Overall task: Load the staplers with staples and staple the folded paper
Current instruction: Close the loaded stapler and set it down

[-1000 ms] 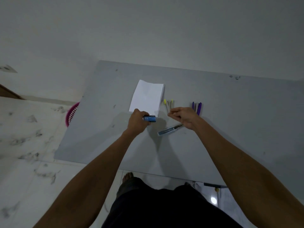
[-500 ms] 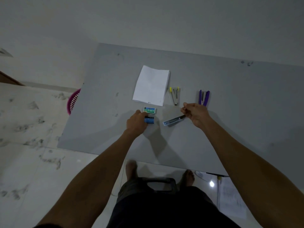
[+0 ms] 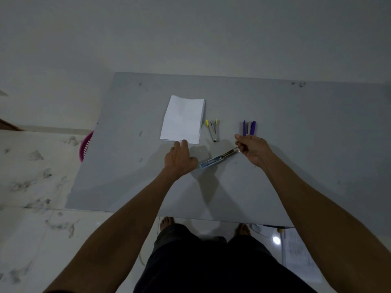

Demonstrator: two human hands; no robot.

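Now: it looks like the loading step, and the paper does not look stapled yet.
Left hand: the left hand [image 3: 179, 159] lies low over the table [image 3: 317, 134] with its fingers mostly straight and apart. It holds nothing that can be seen, and its fingertips [image 3: 184, 142] are at the near edge of the paper.
Right hand: the right hand [image 3: 251, 149] pinches the shiny far end of the blue stapler, with its fingers closed tight on it.
Blue stapler: the blue stapler [image 3: 220, 158] is swung open into one long strip, between the two hands, with its blue end down by the table.
Other staplers: the yellow stapler [image 3: 212, 130] lies open just beside the paper. The purple stapler [image 3: 249, 127] lies open just past the right hand.
Paper: the folded paper [image 3: 183, 119] lies flat on the table, past the left hand.
Staples: none can be seen. They may be hidden under the left hand, but that cannot be told.
Next move: probably a strip of staples must go into the open blue stapler, which then needs snapping closed. The strip is small, so it needs a soft, careful pinch.
Floor: a pink basket [image 3: 85, 146] peeks out by the table's left edge.
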